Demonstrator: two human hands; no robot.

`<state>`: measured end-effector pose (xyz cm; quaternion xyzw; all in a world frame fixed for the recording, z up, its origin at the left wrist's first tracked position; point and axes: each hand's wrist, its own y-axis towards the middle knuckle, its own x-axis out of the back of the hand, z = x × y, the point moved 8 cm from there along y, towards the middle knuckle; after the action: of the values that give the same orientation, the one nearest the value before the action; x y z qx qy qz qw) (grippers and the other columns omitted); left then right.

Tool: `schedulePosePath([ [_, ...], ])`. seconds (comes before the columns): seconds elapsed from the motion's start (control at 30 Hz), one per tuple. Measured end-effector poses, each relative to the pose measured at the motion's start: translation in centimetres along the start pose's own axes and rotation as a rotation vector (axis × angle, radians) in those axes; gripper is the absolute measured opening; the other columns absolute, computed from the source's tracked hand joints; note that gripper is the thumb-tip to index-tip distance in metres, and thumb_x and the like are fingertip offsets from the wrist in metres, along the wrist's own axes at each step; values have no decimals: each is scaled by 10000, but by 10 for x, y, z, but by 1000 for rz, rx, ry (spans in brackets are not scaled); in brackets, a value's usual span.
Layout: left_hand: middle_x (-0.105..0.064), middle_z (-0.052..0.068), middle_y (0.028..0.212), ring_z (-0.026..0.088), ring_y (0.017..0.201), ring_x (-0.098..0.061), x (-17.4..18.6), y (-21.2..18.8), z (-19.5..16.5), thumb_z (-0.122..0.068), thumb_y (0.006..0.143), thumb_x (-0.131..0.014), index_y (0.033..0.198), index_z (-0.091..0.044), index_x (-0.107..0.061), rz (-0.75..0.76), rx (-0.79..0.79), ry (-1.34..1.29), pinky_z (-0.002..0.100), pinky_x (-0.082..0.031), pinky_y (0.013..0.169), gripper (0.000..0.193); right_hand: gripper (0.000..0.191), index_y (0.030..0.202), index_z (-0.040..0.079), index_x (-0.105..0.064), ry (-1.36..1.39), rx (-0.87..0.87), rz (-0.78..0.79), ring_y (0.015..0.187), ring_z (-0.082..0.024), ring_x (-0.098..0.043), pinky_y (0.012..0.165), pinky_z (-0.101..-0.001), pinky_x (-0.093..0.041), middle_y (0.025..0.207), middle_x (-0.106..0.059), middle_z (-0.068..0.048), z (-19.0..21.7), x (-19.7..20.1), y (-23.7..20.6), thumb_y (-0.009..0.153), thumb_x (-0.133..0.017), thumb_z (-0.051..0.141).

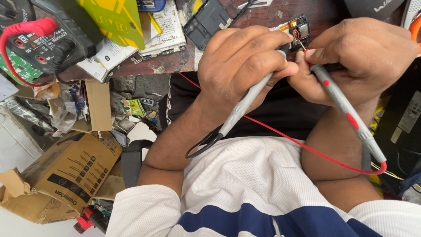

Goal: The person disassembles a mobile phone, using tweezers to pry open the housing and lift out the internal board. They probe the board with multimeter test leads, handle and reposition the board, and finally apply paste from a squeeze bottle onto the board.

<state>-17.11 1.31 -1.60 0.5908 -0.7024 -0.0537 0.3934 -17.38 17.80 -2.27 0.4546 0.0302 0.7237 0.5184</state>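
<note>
Left hand (243, 66): fingers closed around a grey probe (245, 103) with a black lead.
Right hand (359, 57): fingers pinched on a grey probe with red lead (346, 109).
Part (299, 30): small black component, at both probe tips, over the bench (175, 61) edge.
Meter (44, 41): far left on bench.

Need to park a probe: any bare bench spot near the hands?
Little. One bare strip of bench lies between the paper stack and left hand. Around the multimeter and dark phone frame it is crowded; the right hand covers its side.
</note>
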Motion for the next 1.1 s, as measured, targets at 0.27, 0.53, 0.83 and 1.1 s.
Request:
schedulePosePath([
  [0.27, -731, 55, 1117, 216, 1049, -728, -1, 1, 0, -289, 1023, -766, 1053, -121, -581, -3, -1, 1, 331, -519, 839, 252, 262, 834, -7, -633, -43, 10, -7, 719, -256, -709, 623, -301, -538, 787, -687, -147, 1, 0, -1, 892, -882, 50],
  [0.53, -731, 58, 1112, 216, 1041, -728, 0, 2, -1, -283, 1009, -772, 1040, -116, -588, -3, 2, 5, 336, -517, 837, 251, 267, 864, -3, -630, -7, 26, -24, 698, -249, -700, 616, -301, -541, 786, -684, -147, 2, 0, 0, 906, -888, 54],
  [0.83, -726, 56, 1124, 216, 1057, -726, 1, 1, -1, -258, 1014, -785, 1050, -111, -581, 4, 12, -6, 329, -517, 840, 254, 280, 853, -21, -610, 39, 48, -32, 689, -263, -697, 603, -317, -540, 801, -668, -161, 3, -1, 2, 892, -883, 28],
  [1.1, -711, 30, 1122, 208, 1043, -716, 7, 2, -2, -242, 983, -817, 1050, -116, -581, -23, 28, -2, 324, -507, 823, 275, 315, 838, -64, -613, 78, -42, -41, 668, -292, -677, 583, -327, -518, 819, -660, -209, 0, -7, -4, 827, -915, 22],
])
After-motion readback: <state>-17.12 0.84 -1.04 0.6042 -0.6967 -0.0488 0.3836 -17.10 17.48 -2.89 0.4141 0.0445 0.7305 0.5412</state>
